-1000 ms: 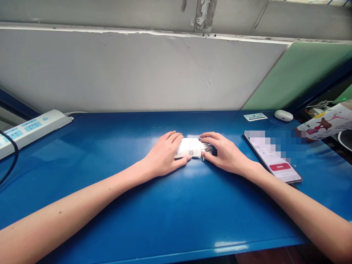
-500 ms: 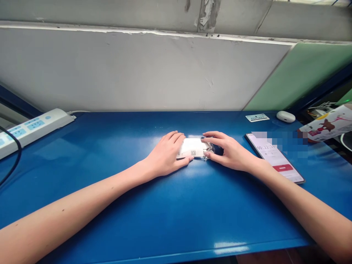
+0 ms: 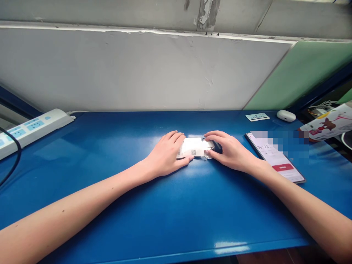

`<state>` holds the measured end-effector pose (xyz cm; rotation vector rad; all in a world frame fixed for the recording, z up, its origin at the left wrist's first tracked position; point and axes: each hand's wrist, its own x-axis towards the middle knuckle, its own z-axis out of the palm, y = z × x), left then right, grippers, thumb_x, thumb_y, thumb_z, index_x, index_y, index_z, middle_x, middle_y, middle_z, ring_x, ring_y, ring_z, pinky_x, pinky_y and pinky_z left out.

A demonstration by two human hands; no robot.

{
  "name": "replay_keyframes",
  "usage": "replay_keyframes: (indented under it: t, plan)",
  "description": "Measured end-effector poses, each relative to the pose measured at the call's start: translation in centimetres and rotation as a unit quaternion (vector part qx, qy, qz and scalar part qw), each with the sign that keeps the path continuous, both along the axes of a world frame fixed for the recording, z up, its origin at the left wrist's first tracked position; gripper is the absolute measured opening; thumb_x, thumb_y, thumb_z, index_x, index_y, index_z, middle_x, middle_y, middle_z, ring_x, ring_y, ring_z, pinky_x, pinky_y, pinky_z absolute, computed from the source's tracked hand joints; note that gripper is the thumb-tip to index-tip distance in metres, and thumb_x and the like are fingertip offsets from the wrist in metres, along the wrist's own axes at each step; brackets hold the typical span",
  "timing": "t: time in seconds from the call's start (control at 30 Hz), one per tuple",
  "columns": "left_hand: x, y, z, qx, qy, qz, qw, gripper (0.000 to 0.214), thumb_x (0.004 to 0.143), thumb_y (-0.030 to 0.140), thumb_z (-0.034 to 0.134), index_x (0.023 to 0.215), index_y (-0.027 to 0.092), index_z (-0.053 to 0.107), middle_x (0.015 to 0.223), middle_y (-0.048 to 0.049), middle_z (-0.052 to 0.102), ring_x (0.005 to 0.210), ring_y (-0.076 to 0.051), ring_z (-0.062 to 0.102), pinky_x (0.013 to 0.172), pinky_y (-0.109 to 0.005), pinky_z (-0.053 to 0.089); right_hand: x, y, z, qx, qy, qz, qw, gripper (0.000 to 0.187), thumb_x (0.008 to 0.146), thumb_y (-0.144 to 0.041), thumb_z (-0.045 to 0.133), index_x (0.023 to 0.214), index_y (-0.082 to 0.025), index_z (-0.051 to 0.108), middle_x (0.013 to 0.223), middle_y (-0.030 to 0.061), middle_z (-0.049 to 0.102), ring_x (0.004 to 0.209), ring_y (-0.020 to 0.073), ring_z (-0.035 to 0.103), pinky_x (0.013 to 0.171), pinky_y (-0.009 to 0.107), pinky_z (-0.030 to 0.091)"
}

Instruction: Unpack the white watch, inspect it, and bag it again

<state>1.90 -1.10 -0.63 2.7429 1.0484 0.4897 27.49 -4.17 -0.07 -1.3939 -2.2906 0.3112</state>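
A small white packet (image 3: 192, 147) with a printed code lies flat on the blue table (image 3: 176, 205), near its middle. My left hand (image 3: 165, 154) grips the packet's left end, thumb in front and fingers behind. My right hand (image 3: 231, 151) pinches the right end, where a clear or silvery flap and a small dark part (image 3: 217, 146) show between its fingers. Both forearms rest low over the table.
A phone (image 3: 277, 158) with a lit screen and a red button lies right of my right hand. Behind it lie a small white card (image 3: 257, 117) and a white oval case (image 3: 286, 116). A white power strip (image 3: 30, 129) sits far left. A printed bag (image 3: 327, 126) is at the right edge.
My right hand has slid slightly left and closed more over the packet's right end. The left hand and the packet have hardly moved.
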Motion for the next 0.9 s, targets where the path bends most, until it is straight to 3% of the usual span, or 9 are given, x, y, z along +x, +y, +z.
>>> replay_keyframes:
  t: [0.27,0.47,0.63,0.9]
  plan:
    - [0.1,0.0,-0.1,0.008,-0.002,0.000,1.000,0.050,0.092,0.050,0.058,0.123,0.011,0.055,0.133,-0.0190,0.060,0.130,-0.038,0.050,0.110,-0.052,0.041,1.0,0.3,1.1,-0.015,-0.015,-0.018,1.000,0.025,0.086,-0.036,0.067,0.102,-0.018,0.071,0.116,0.0119,0.071,0.101,0.0298,0.070,0.091,0.045,0.057]
    - [0.0,0.1,-0.2,0.013,-0.005,-0.001,1.000,0.053,0.091,0.050,0.060,0.123,0.008,0.056,0.132,-0.0210,0.060,0.130,-0.039,0.049,0.110,-0.053,0.041,0.6,0.2,0.0,0.017,-0.033,0.026,0.999,0.048,0.090,-0.041,0.064,0.131,-0.015,0.062,0.143,0.0172,0.057,0.128,0.0323,0.058,0.106,0.048,0.050]
    - [0.0,0.1,-0.3,0.013,-0.008,-0.002,1.000,0.052,0.090,0.050,0.061,0.123,0.010,0.055,0.133,-0.0199,0.060,0.130,-0.038,0.049,0.110,-0.053,0.041,0.2,0.4,-0.5,0.046,-0.033,0.053,0.997,0.039,0.096,-0.035,0.059,0.128,-0.015,0.065,0.130,0.0158,0.068,0.122,0.0304,0.061,0.103,0.049,0.051]
    - [0.0,0.2,-0.4,0.015,-0.011,-0.002,1.000,0.052,0.091,0.050,0.059,0.123,0.010,0.055,0.133,-0.0195,0.060,0.130,-0.038,0.049,0.110,-0.052,0.041,0.5,0.3,-0.3,0.060,-0.078,0.051,0.994,0.033,0.100,-0.030,0.050,0.127,-0.017,0.062,0.128,0.0148,0.067,0.112,0.0302,0.062,0.095,0.048,0.054]
